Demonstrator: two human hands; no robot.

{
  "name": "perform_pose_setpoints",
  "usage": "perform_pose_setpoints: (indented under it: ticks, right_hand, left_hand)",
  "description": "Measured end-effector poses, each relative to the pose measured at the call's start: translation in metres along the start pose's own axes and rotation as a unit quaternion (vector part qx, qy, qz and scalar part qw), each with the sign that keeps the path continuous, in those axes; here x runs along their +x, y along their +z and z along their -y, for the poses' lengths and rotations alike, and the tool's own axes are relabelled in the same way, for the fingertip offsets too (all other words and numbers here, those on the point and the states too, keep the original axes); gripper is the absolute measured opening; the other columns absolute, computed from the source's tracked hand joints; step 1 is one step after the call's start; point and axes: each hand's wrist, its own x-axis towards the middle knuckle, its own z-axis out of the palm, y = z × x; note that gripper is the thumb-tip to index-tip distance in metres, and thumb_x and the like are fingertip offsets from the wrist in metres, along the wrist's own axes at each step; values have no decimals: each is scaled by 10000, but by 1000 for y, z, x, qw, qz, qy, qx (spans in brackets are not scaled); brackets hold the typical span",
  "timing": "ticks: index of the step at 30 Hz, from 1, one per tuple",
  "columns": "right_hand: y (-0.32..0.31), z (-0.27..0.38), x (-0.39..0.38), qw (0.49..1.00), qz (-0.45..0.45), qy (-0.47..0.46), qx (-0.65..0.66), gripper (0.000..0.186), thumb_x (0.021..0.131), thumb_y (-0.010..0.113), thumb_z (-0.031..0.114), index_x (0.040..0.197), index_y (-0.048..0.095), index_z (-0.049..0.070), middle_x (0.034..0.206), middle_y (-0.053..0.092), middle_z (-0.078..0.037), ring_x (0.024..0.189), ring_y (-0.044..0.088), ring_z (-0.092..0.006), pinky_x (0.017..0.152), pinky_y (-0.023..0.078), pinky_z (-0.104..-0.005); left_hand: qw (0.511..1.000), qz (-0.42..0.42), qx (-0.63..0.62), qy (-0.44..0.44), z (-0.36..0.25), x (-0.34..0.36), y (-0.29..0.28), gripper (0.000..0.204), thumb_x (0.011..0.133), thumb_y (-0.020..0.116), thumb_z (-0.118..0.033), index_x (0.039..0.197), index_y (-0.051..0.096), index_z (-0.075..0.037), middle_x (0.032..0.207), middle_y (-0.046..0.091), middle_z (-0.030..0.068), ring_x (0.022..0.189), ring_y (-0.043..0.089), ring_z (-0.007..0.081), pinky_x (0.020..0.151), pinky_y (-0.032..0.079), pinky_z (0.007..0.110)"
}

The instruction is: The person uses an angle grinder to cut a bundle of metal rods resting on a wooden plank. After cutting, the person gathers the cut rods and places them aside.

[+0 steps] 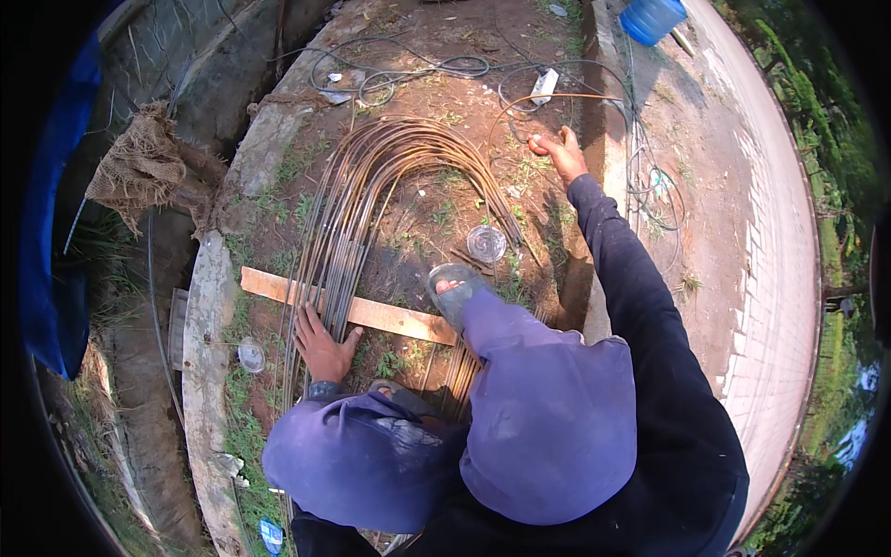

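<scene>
My left hand [320,351] lies with its fingers spread on a bundle of long thin steel rods [348,237]. The rods bend round into a U at the far side, rusty brown along the curve. Beside that hand, a wooden plank [399,318] crosses the bundle, and my sandalled foot [455,288] is at its right end. Out to the far right, my right hand [566,160] is closed round a small red object [536,144]; only its end shows, so its kind is unclear.
A white power strip [545,86] and looping dark cables [455,67] lie beyond the rods. Clear plastic cups [486,243] sit on the soil. A low concrete kerb [206,325] borders a ditch on the left. A blue water jug [652,19] is at the far right.
</scene>
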Motion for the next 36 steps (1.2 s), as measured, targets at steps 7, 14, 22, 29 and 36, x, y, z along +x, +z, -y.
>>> perform_pose_setpoints:
  ticks: [7, 14, 22, 29, 36]
  right_hand:
    - [178, 27, 18, 947, 57, -274, -158, 1016, 810, 671, 510, 1520, 149, 6, 1541, 274, -276, 1444, 272, -386, 1193, 199, -491]
    - [219, -35, -16, 795, 271, -322, -437, 1013, 843, 655, 510, 1588, 63, 163, 1642, 82, -139, 1513, 80, -352, 1174, 122, -644]
    - [86, -33, -59, 953, 239, -167, -83, 933, 888, 664, 347, 1565, 89, 62, 1584, 183, -199, 1454, 205, -350, 1131, 221, -548]
    - [40, -38, -134, 972, 235, -4, -6, 865, 861, 730, 239, 1512, 242, -54, 1466, 409, -230, 1364, 417, -318, 1078, 377, -422]
    - [70, -40, -137, 940, 296, -92, -139, 786, 843, 735, 235, 1443, 341, -85, 1417, 443, -288, 1332, 449, -381, 1098, 369, -425]
  left_hand:
    - [997, -28, -52, 41, 15, -11, -17, 1109, 749, 790, -522, 1520, 212, 27, 1534, 234, 311, 1417, 247, 481, 1169, 231, 529]
    - [988, -50, -95, 111, -38, 41, -53, 973, 855, 730, -396, 1545, 175, 7, 1562, 225, 270, 1445, 237, 429, 1171, 227, 514]
    - [963, -52, -243, 106, -88, 123, -92, 973, 845, 733, -392, 1526, 184, 35, 1526, 312, 271, 1418, 316, 399, 1161, 268, 470]
    - [999, 40, -27, -17, -77, 84, -45, 1215, 714, 811, -542, 1525, 130, 53, 1559, 232, 276, 1453, 225, 430, 1174, 227, 527]
    - [996, -26, 50, -69, -69, 61, 36, 1202, 708, 803, -547, 1537, 150, 30, 1589, 183, 244, 1480, 157, 416, 1155, 124, 639]
